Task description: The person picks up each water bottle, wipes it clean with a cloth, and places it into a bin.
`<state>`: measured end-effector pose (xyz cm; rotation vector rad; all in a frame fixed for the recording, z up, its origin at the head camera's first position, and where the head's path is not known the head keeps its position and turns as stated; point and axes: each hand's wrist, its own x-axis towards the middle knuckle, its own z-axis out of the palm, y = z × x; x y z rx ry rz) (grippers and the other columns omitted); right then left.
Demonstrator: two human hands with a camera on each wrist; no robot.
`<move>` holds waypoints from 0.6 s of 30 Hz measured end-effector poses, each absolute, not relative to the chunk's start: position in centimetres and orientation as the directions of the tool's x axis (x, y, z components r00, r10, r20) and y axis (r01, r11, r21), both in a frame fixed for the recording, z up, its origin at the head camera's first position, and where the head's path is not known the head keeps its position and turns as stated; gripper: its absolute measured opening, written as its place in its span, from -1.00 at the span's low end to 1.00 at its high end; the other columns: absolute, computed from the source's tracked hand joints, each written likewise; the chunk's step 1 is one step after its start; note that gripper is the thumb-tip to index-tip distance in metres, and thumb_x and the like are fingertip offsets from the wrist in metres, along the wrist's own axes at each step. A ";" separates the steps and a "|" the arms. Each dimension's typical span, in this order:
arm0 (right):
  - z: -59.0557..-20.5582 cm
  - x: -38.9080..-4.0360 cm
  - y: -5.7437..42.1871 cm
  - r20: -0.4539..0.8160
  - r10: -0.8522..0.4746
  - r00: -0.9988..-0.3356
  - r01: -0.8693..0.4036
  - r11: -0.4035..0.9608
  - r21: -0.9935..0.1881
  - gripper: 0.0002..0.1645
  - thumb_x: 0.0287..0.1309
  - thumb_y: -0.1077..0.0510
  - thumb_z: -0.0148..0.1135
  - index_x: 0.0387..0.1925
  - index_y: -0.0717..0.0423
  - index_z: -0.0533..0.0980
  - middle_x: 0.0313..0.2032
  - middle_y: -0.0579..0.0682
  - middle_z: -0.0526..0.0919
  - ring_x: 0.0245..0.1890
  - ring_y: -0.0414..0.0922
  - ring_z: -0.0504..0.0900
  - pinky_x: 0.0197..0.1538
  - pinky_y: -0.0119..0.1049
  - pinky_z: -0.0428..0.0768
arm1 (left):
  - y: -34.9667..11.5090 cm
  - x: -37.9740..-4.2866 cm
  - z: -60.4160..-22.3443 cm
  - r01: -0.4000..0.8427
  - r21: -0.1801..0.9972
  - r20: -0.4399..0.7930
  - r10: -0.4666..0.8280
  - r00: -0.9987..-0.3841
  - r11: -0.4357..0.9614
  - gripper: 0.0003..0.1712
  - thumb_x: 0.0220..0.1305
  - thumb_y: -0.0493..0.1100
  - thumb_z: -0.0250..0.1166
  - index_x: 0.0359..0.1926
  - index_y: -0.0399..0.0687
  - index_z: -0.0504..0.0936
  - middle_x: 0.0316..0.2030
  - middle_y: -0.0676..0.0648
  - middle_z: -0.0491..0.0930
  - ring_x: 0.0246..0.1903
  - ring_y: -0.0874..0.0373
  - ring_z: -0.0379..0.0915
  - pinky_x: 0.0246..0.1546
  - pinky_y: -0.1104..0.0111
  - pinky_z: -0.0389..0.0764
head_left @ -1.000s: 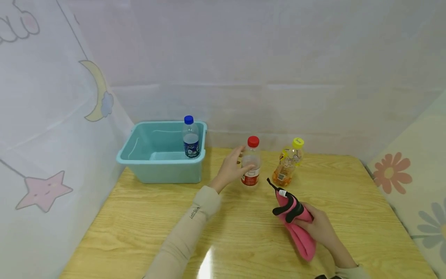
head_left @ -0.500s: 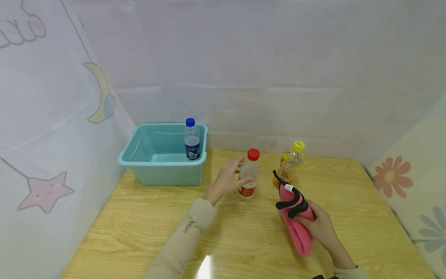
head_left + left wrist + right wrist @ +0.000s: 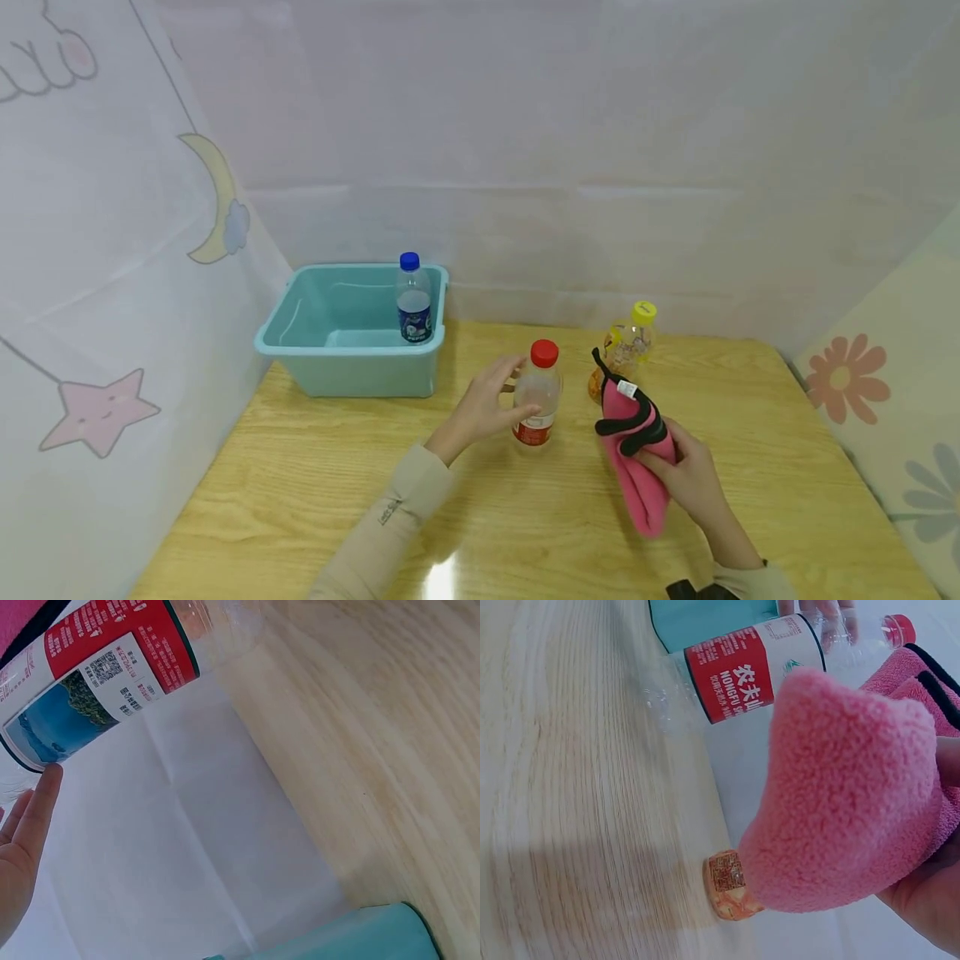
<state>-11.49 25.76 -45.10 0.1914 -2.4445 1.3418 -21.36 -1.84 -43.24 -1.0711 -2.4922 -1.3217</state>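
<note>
While the left hand holds a clear bottle with a red cap between thumb and fingers, the right hand grips a folded pink cloth just beside it. Three bottles can be counted, each capped: the red-capped one upright in the left hand over the middle of the table, a bottle with a yellow cap behind the cloth, and a bottle with a blue cap standing at the right side of one teal tub. One cloth shows, with black trim and one white tag.

Some of the left hand's fingers are hidden behind the bottle, and whether its base touches the wood is hard to make out. The cloth covers much of the yellow-capped bottle's lower half in the head view; from the right wrist, only its orange bottom shows. Part of the right hand lies behind the cloth. In the left wrist view, the frame cuts off the red cap, and only part of the tub appears. One black object by the right sleeve is cut off, too little of it showing to name.
</note>
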 end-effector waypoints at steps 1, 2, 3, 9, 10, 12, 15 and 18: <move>-45.1 -11.5 25.7 0.364 0.047 -0.930 -0.284 0.535 -0.795 -0.55 -0.18 0.42 0.37 -0.14 0.31 0.49 -0.37 -0.38 0.53 -0.47 -0.35 0.52 -0.51 -0.45 0.52 | -1.9 -21.2 -43.3 0.642 0.675 0.413 0.534 -0.737 0.364 -0.22 0.07 -0.09 0.36 0.25 -0.24 0.23 0.09 -0.14 0.36 -0.03 0.06 0.37 -0.11 0.41 0.55; -45.1 -11.5 25.7 0.367 0.048 -0.929 -0.289 0.528 -0.799 -0.56 -0.18 0.43 0.37 -0.14 0.32 0.49 -0.37 -0.40 0.53 -0.46 -0.36 0.52 -0.50 -0.46 0.52 | -2.0 -21.0 -43.4 0.644 0.672 0.411 0.540 -0.734 0.364 -0.23 0.07 -0.10 0.36 0.24 -0.25 0.23 0.08 -0.15 0.36 -0.03 0.06 0.37 -0.11 0.41 0.55; -45.1 -11.5 25.6 0.371 0.047 -0.928 -0.293 0.523 -0.800 -0.56 -0.18 0.44 0.36 -0.15 0.33 0.49 -0.36 -0.42 0.53 -0.45 -0.37 0.52 -0.49 -0.47 0.52 | -2.0 -20.8 -43.5 0.644 0.673 0.408 0.544 -0.733 0.364 -0.22 0.06 -0.11 0.37 0.24 -0.25 0.23 0.07 -0.15 0.37 -0.03 0.06 0.37 -0.12 0.41 0.55; -44.8 -11.6 25.1 0.388 0.030 -0.921 -0.324 0.490 -0.809 -0.53 -0.16 0.47 0.33 -0.10 0.36 0.46 -0.32 -0.42 0.53 -0.42 -0.37 0.53 -0.47 -0.48 0.54 | -2.2 -20.0 -43.8 0.678 0.658 0.431 0.575 -0.695 0.327 -0.23 0.05 -0.15 0.38 0.23 -0.29 0.24 0.05 -0.20 0.38 -0.02 0.04 0.39 -0.11 0.51 0.51; -44.7 -11.7 25.0 0.393 0.027 -0.919 -0.331 0.488 -0.807 -0.52 -0.16 0.47 0.32 -0.09 0.36 0.46 -0.32 -0.41 0.53 -0.43 -0.37 0.53 -0.47 -0.48 0.54 | -2.2 -19.9 -43.8 0.687 0.652 0.441 0.577 -0.687 0.321 -0.23 0.04 -0.16 0.38 0.23 -0.30 0.24 0.05 -0.20 0.38 -0.02 0.04 0.40 -0.10 0.51 0.51; -44.6 -11.7 24.8 0.405 0.021 -0.914 -0.342 0.494 -0.800 -0.53 -0.15 0.48 0.31 -0.09 0.36 0.45 -0.33 -0.40 0.53 -0.43 -0.37 0.53 -0.48 -0.49 0.53 | -2.2 -19.8 -43.8 0.700 0.641 0.453 0.581 -0.677 0.316 -0.24 0.03 -0.16 0.39 0.22 -0.29 0.25 0.05 -0.19 0.39 -0.02 0.04 0.41 -0.10 0.51 0.51; -44.4 -11.7 24.5 0.422 0.009 -0.907 -0.363 0.495 -0.789 -0.53 -0.15 0.50 0.30 -0.09 0.35 0.45 -0.33 -0.38 0.52 -0.43 -0.37 0.52 -0.47 -0.50 0.52 | -2.3 -19.5 -43.9 0.708 0.634 0.455 0.592 -0.666 0.310 -0.23 0.03 -0.17 0.39 0.22 -0.28 0.26 0.05 -0.19 0.40 -0.02 0.05 0.41 -0.10 0.49 0.52; -44.2 -11.7 24.2 0.436 -0.007 -0.900 -0.383 0.489 -0.783 -0.52 -0.15 0.52 0.29 -0.09 0.35 0.45 -0.31 -0.38 0.52 -0.41 -0.38 0.52 -0.44 -0.53 0.51 | -2.4 -19.3 -44.0 0.713 0.631 0.452 0.603 -0.657 0.304 -0.23 0.03 -0.17 0.39 0.23 -0.27 0.25 0.06 -0.20 0.39 -0.01 0.04 0.40 -0.10 0.48 0.52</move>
